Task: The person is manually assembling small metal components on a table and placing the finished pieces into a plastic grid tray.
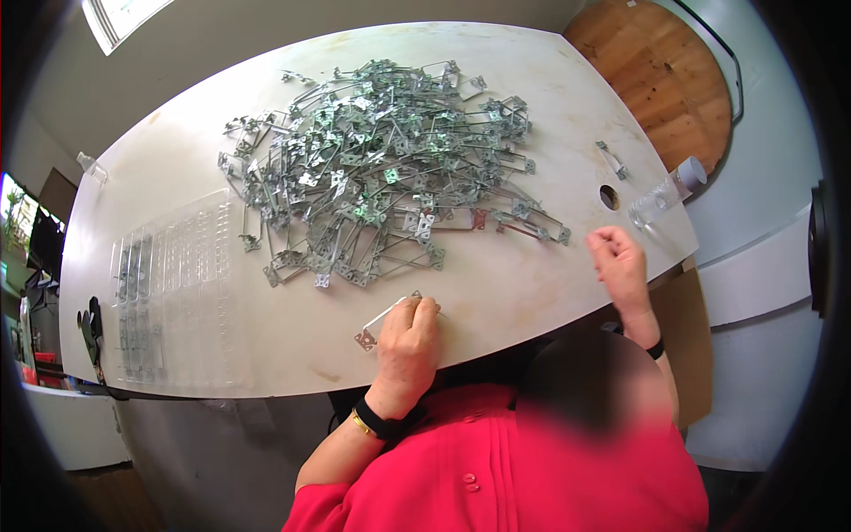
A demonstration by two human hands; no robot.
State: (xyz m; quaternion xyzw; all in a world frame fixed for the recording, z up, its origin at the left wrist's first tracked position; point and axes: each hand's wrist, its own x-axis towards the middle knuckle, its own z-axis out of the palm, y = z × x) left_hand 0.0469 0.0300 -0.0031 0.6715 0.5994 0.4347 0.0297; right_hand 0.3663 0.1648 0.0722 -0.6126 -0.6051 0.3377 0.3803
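The left hand (pixel 409 346) pinches a metal bracket (pixel 365 340), whose plate shows at its ten o'clock, near the table's (pixel 292 328) front edge. The right hand (pixel 619 264), at two o'clock from it, has curled fingers; I cannot tell whether they grip anything. This looks like handling a single piece; the next move likely calls for a steady pinch. The left forearm comes from seven o'clock, knuckles up; the right rises from five. The bracket pile (pixel 381 160) lies at twelve.
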